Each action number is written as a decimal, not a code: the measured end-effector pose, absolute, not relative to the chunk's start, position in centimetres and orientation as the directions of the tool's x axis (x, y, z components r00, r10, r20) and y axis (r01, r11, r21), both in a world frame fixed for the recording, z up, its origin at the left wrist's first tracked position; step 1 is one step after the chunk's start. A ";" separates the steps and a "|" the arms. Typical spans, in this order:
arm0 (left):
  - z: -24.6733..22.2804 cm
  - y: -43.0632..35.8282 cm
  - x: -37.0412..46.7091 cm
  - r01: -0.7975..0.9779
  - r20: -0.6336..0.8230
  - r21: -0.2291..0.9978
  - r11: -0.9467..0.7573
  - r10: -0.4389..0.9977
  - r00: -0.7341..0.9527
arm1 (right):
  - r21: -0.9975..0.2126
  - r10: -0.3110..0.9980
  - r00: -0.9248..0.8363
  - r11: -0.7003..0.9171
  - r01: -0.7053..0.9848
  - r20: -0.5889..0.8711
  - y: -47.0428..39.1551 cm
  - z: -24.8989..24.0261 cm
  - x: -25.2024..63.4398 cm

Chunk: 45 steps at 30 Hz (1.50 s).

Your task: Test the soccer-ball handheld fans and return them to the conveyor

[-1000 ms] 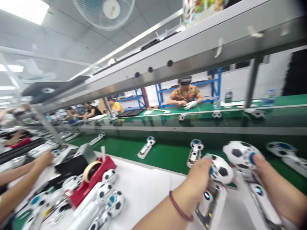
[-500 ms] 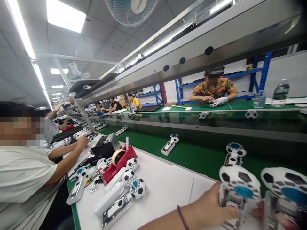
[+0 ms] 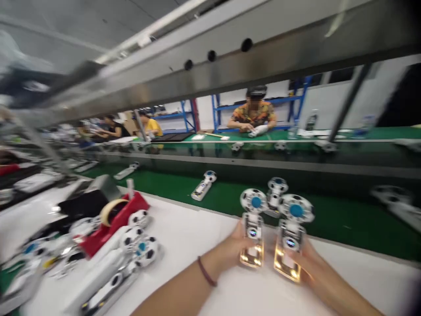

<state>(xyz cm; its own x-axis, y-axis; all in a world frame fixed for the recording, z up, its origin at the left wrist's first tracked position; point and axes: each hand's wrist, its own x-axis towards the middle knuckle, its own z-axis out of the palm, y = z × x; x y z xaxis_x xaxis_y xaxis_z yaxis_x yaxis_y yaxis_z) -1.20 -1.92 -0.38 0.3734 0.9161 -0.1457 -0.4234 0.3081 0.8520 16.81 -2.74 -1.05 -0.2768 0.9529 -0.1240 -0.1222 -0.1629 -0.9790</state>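
Note:
My left hand (image 3: 235, 245) is closed around the handle of a football-patterned handheld fan (image 3: 252, 201), thumb across its front. A second such fan (image 3: 296, 210) is upright in my right hand (image 3: 305, 256), just to the right of the first and apart from it. Both have white heads with black patches and blue centres. Their handles show a small lit display and glowing yellowish lights along the lower edges. Behind them, another fan (image 3: 276, 186) lies on the green belt (image 3: 230, 193), partly hidden by the held ones.
White paper (image 3: 184, 237) covers the bench. At left sit a red tape dispenser (image 3: 113, 224), several fans and loose parts. More fans, including one at mid-belt (image 3: 204, 186), lie along the belt. A metal beam (image 3: 164, 94) crosses overhead. Across the line sits a co-worker (image 3: 253, 114).
My view has swung right and the neighbouring person has left the frame. Both held fans now appear farther from the camera and more fully in view, with glowing handle lights visible.

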 end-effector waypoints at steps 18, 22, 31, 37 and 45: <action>-0.5 -1.6 -2.0 -0.248 -0.193 0.921 0.299 0.906 0.376 | -0.909 0.909 -0.410 -0.233 -0.345 -0.077 -1.6 -1.6 17.5; -0.4 -1.6 -2.1 -0.238 -0.208 0.917 0.319 0.894 0.397 | -0.901 0.892 -0.444 -0.254 -0.352 -0.078 -1.7 -1.4 17.4; -1.1 -1.4 -2.5 -0.320 -0.149 0.890 0.325 0.870 0.469 | -0.891 0.898 -0.421 -0.287 -0.352 -0.123 -1.6 -1.6 17.4; -1.1 -1.3 -2.5 -0.323 -0.162 0.882 0.342 0.866 0.474 | -0.894 0.904 -0.416 -0.266 -0.360 -0.101 -1.6 -1.9 17.5; -1.2 -1.2 -2.6 -0.305 -0.174 0.888 0.346 0.864 0.473 | -0.872 0.888 -0.451 -0.286 -0.398 -0.085 -1.6 -1.5 17.6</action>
